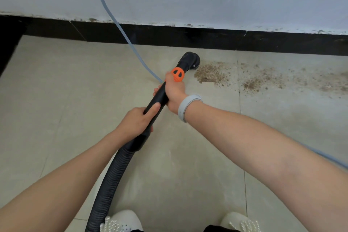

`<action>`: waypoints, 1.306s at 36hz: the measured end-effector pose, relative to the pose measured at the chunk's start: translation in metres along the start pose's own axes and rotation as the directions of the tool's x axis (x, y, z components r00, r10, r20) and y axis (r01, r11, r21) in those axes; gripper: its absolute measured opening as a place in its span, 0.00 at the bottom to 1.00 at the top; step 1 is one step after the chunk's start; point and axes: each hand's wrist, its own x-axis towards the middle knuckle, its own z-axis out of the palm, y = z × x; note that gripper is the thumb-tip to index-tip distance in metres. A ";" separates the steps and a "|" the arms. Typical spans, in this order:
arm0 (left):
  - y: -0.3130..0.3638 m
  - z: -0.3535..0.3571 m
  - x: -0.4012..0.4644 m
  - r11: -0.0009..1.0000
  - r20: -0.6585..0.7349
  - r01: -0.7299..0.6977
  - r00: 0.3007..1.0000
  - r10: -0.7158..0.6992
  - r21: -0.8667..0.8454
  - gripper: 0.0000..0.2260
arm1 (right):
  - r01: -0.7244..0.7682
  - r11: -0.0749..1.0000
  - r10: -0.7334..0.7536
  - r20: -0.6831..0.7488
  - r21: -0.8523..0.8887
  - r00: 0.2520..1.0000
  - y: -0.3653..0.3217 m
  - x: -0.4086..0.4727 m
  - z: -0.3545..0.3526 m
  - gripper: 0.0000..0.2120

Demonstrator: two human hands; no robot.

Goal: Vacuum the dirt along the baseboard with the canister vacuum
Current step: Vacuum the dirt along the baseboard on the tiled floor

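Note:
A black vacuum wand [157, 100] with an orange collar [178, 74] ends in a round black nozzle [190, 60] resting on the floor tiles. My right hand [174, 91] grips the wand just below the collar. Lower down, my left hand [136, 120] holds the wand where it joins the ribbed black hose [111, 181]. Brown crumbly dirt [211, 74] lies immediately right of the nozzle and spreads in patches [263, 79] farther right. The black baseboard [169, 34] runs along the white wall just beyond the nozzle.
A pale blue cord [120, 26] hangs down the wall, crosses the floor behind my hands and reappears at the right edge [327, 156]. My white shoes [124, 220] stand at the bottom. A dark object [9, 43] fills the left corner.

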 end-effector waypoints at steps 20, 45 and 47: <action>-0.017 0.002 -0.018 0.995 0.035 -0.023 0.999 0.019 0.100 0.27 | -0.076 0.992 0.068 0.080 0.103 0.994 0.020 -0.019 -0.015 0.08; -0.011 0.022 -0.031 0.994 0.135 -0.038 0.991 0.025 0.099 0.26 | -0.071 0.990 0.073 -0.010 0.125 0.997 0.029 -0.039 -0.046 0.06; -0.010 0.024 -0.030 0.993 0.147 -0.052 0.989 0.036 0.104 0.26 | -0.069 0.990 0.072 -0.021 0.125 0.997 0.028 -0.038 -0.049 0.06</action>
